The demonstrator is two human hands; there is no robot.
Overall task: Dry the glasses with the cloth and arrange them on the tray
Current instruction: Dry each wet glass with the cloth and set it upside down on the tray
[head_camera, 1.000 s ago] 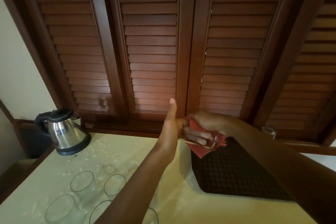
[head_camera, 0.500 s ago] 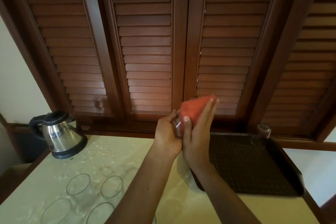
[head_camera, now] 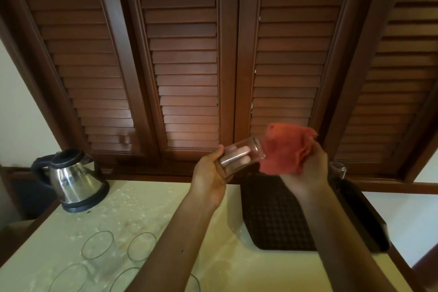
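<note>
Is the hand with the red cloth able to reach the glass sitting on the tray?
Probably yes. The right hand is just beside that glass on the tray, nothing between, but it grips the cloth.

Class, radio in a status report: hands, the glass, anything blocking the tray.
Left hand grips glass, tilted. Right hand holds red cloth at its mouth. Tray holds one glass at back; nothing blocking.
</note>
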